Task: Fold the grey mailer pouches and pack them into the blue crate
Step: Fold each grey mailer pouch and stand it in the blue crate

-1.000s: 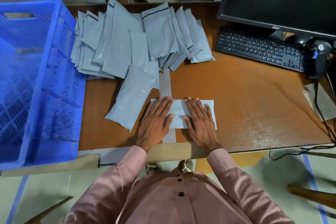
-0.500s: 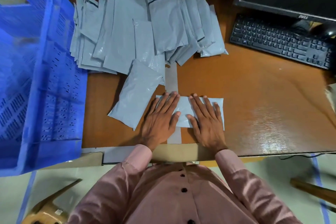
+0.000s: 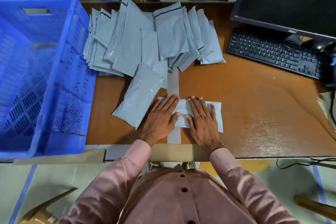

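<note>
A folded grey mailer pouch lies flat near the front edge of the brown desk. My left hand presses on its left part with straight fingers. My right hand lies flat on its right part. Another pouch lies unfolded just left of my left hand. A spread pile of grey pouches covers the back of the desk. The blue crate stands at the left, tilted, and I see no pouches inside it.
A black keyboard and a dark monitor occupy the back right. A dark device with cables sits at the far right edge. A strip of grey tape runs down the desk under the folded pouch.
Both hands stay flat on the folded pouch. Only the head camera has shifted, so the scene slid in the frame.
</note>
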Demonstrator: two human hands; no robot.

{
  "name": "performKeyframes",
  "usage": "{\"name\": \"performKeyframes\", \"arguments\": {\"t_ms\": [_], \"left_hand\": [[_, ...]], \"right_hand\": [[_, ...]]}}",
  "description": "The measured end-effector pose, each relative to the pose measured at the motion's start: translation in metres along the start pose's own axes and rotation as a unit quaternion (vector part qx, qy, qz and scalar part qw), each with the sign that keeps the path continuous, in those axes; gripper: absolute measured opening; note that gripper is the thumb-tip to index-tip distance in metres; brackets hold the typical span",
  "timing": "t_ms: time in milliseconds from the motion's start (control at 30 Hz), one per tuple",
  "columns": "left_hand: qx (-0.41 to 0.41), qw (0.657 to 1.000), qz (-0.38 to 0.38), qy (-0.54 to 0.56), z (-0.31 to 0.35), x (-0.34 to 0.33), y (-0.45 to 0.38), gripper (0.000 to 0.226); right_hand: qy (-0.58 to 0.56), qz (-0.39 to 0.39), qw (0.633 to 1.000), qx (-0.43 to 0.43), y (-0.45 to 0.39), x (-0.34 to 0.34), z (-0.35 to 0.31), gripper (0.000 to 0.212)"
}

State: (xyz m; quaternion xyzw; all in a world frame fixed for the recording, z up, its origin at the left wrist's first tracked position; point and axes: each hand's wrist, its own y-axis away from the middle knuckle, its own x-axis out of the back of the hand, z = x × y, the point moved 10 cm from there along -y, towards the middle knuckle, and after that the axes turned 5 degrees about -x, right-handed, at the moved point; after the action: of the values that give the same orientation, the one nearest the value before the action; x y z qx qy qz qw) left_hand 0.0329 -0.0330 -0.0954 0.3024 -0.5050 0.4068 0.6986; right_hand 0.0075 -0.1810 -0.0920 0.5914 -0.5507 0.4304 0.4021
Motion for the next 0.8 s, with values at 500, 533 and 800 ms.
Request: {"name": "performKeyframes", "arguments": {"t_ms": [500,533,800], "left_hand": [[0.003,1.000,0.000,-0.020,-0.0022,-0.0062,-0.0021,0.061],[0.004,1.000,-0.001,-0.020,-0.0024,-0.0063,-0.0026,0.061],[0.008,1.000,0.001,-0.006,-0.0022,-0.0039,-0.0019,0.061]], "right_hand": [[-0.002,-0.006,1.000,0.013,-0.0075,-0.0053,-0.0035,0.059],[-0.003,-0.008,1.000,0.013,-0.0078,-0.0054,-0.0036,0.059],[-0.005,-0.011,1.000,0.016,-0.0071,-0.0044,-0.0062,0.059]]}}
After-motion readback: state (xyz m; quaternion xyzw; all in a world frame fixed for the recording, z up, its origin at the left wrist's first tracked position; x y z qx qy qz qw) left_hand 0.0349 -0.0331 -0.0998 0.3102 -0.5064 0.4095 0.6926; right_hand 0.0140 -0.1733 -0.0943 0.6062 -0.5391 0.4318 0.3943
